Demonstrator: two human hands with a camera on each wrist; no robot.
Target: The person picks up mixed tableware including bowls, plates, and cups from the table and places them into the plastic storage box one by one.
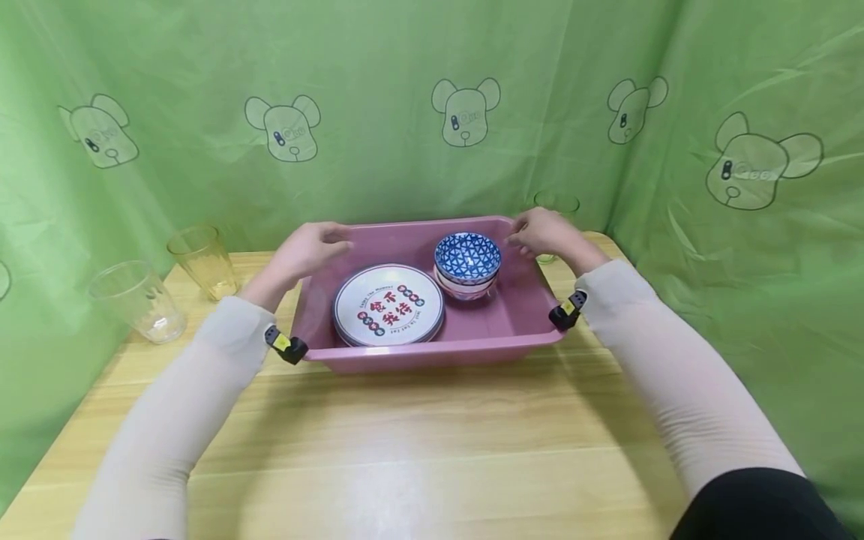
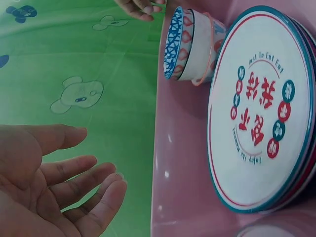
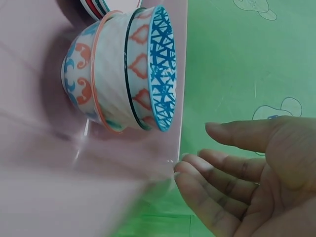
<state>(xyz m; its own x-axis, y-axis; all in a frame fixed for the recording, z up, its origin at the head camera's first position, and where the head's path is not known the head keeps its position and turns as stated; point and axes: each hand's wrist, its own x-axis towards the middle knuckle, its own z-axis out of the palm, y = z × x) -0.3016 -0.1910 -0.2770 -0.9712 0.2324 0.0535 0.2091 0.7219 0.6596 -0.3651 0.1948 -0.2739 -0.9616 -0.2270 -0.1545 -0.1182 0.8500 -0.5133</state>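
A pink plastic tub (image 1: 405, 358) stands on the table, holding a stack of round plates (image 1: 388, 304) at its left. Stacked patterned bowls (image 1: 468, 259), the top one blue and white inside, sit toward its back right. My left hand (image 1: 310, 251) is over the tub's back left corner, and its fingers (image 2: 91, 200) are loosely bent around nothing. At the back right corner, beside the bowls, hovers my right hand (image 1: 543, 231). Its fingers (image 3: 217, 192) are relaxed, with nothing between them and the thumb. Whether its fingertips touch the rim I cannot tell.
Left of the tub stand a clear glass (image 1: 142, 304) and a yellow-tinted glass (image 1: 205, 262). A greenish glass (image 1: 556, 201) is partly hidden behind my right hand. Green curtains (image 1: 378, 112) with bear drawings close off the back and sides of the wooden table (image 1: 405, 450).
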